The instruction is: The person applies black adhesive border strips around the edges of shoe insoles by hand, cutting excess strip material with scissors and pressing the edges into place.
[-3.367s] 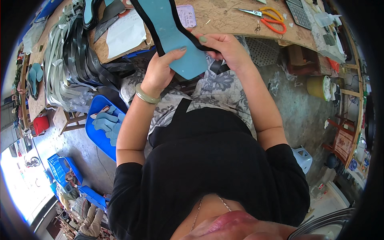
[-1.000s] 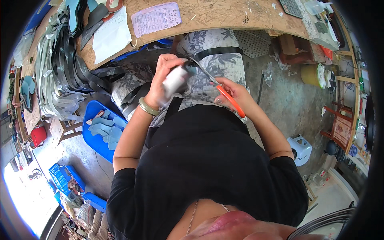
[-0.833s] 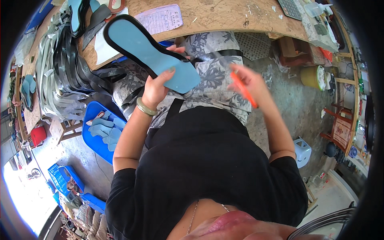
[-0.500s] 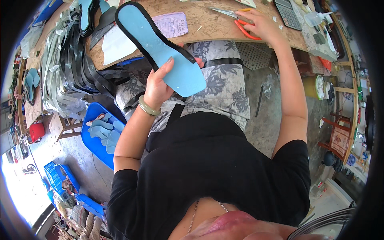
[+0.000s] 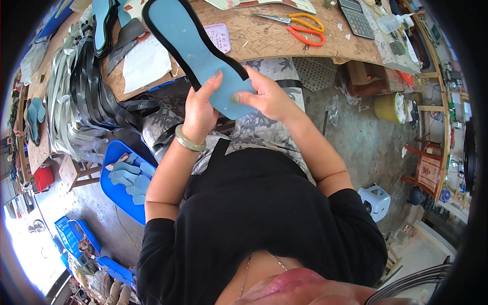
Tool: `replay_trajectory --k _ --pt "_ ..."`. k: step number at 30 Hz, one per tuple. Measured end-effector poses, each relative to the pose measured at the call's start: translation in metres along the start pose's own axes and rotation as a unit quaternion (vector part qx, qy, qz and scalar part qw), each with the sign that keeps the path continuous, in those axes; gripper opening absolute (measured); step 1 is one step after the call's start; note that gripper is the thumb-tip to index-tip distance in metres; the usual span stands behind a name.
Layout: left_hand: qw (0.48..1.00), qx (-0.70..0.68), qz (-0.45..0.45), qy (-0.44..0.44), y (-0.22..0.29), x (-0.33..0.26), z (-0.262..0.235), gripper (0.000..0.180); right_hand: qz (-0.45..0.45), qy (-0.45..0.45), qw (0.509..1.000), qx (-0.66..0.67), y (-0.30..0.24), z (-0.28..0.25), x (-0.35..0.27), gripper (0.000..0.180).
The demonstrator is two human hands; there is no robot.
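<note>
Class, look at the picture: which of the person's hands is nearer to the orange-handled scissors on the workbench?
Right. The right hand grips the blue insole's heel below the scissors; the left hand holds it farther left.

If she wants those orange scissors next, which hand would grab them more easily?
Probably the right hand. The scissors lie on the wooden bench up and to the right of the blue insole, on that hand's side. The left hand grips the insole from the other side, farther off.

Shoe workshop: soles (image 5: 129,175), scissors (image 5: 300,24), workbench (image 5: 264,40)
</note>
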State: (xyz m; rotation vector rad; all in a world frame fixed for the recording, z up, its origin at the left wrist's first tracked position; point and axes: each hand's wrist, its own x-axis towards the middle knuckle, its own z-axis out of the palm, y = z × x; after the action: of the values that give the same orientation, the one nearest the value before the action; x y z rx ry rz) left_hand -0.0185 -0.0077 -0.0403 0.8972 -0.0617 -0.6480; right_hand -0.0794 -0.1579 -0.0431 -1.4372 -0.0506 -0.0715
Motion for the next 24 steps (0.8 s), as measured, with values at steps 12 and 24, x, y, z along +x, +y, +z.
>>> replay_trajectory --k 12,24 --pt "0.984 0.104 0.107 -0.1 0.041 0.009 -0.01 0.117 0.151 0.019 0.988 0.01 0.058 0.01 -0.023 0.042" --pt "0.91 0.378 0.152 -0.075 0.031 0.009 0.008 0.055 -0.015 -0.06 0.998 -0.02 -0.044 0.01 0.025 0.04"
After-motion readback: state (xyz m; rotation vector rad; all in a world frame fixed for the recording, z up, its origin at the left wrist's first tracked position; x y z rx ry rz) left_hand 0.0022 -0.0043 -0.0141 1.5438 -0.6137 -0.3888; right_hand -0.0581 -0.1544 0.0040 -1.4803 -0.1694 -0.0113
